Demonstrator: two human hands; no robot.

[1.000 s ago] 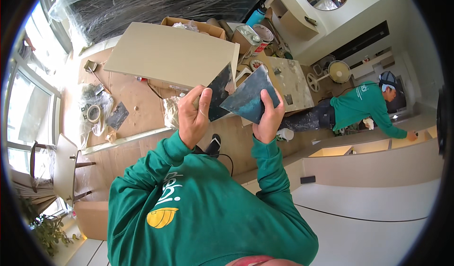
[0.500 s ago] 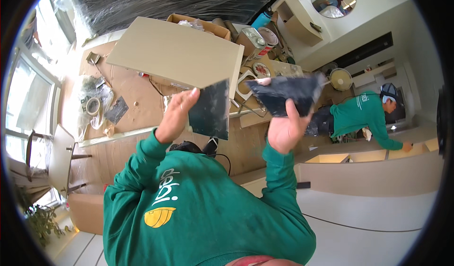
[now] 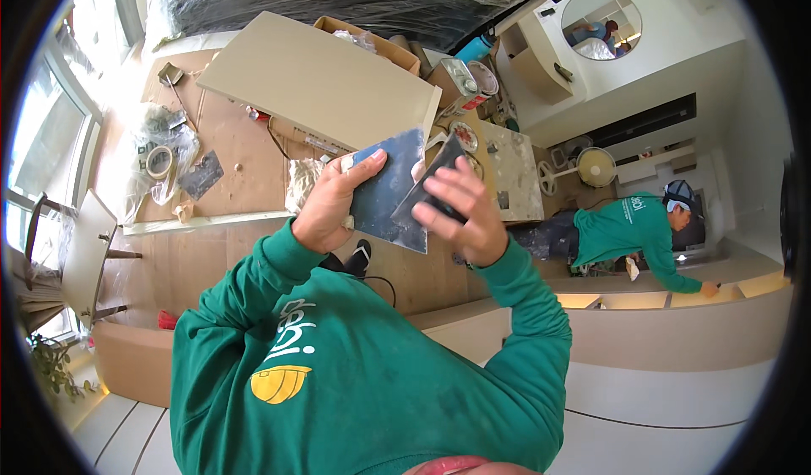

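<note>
In front of my chest, my left hand (image 3: 331, 203) grips a thin, dark rectangular sheet (image 3: 380, 200) by its left side, thumb on top. Pale smears mark its surface. My right hand (image 3: 471, 222), slightly blurred, is closed on a second dark sheet (image 3: 433, 179), smeared with white and tilted almost edge-on. The two sheets meet or overlap near the right edge of the first; contact between them cannot be made out for certain. A small pale lump (image 3: 417, 169) shows between them.
Ahead, a beige panel (image 3: 321, 86) lies across a cardboard-covered table (image 3: 245, 196) with a tape roll (image 3: 159, 162), another dark sheet (image 3: 201, 176) and a crumpled cloth (image 3: 302, 184). Metal cans (image 3: 454, 80) stand behind. A co-worker in green (image 3: 621, 230) leans over an open cabinet (image 3: 659, 302) at right.
My right hand has moved left and turned its sheet steeply, bringing it against or over the left one. The left hand has shifted slightly right, its sheet now angled more flatly with the thumb on top.
</note>
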